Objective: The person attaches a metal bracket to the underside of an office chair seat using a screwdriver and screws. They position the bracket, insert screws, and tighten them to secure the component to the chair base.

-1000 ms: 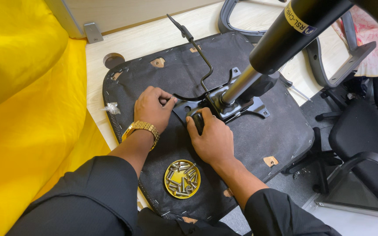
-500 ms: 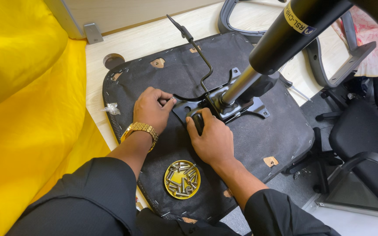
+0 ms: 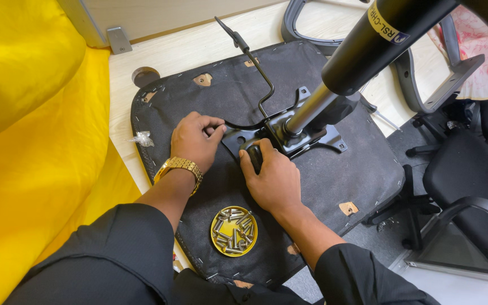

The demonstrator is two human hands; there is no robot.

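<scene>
Head view, the only one.

Seat point(image 3: 334, 186) lies upside down on the bench point(image 3: 193, 51), black fabric underside up. Take the bracket point(image 3: 289, 133) as landmark: black metal plate, roughly mid-seat, with the gas cylinder point(image 3: 362, 53) rising out of it up and to the right, toward the camera. Its long axis runs lower-left to upper-right.

Your left hand point(image 3: 196, 140) sits just left of the bracket, fingers curled, fingertips pinched at the plate's left arm. Whether there's a bolt in them, can't tell.

Your right hand point(image 3: 272, 181) is just below the bracket, closed around a small dark handle or tool point(image 3: 255, 158) at the plate's near edge. What exactly it is, can't tell. This hand is the one nearer the cylinder base.

The thin lever point(image 3: 255, 65) runs from the bracket up and left, away from both hands.

The yellow dish point(image 3: 234, 230) of bolts sits on the seat below the bracket, between your forearms, closer to your right wrist.

Yellow cloth point(image 3: 35, 141) is well left of the bracket. More chairs point(image 3: 470, 186) are to its right, off the bench.
</scene>
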